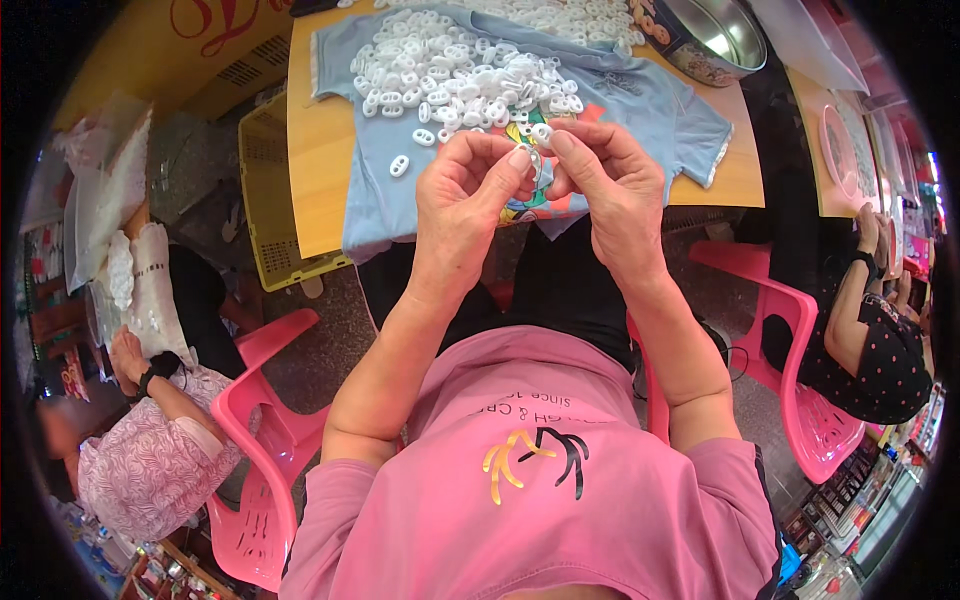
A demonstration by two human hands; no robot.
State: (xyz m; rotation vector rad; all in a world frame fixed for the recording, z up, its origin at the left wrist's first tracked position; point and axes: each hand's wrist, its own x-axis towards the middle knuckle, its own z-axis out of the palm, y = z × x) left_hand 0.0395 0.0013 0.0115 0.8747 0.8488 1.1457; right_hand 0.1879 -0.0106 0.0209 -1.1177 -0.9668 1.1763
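Over the near edge of the table, my two hands meet, each in a pinch. My right hand [615, 180] grips a small white oval plastic piece [541, 132] with thumb and forefinger. Beside it my left hand [470, 180] has thumb and forefinger pressed together. Something small and pale shows at that thumb tip, too small to name. A heap of white oval pieces with two holes [440, 70] lies just beyond my hands. One loose oval piece [399, 166] sits apart on the light blue shirt [375, 205] spread beneath the heap.
The shirt covers much of the wooden table [740, 140]. A round metal tin [715, 40] stands at the far right, near more white pieces. Below the table at left is a yellow crate [265, 225]. Pink chairs [265, 430] and seated people flank me.
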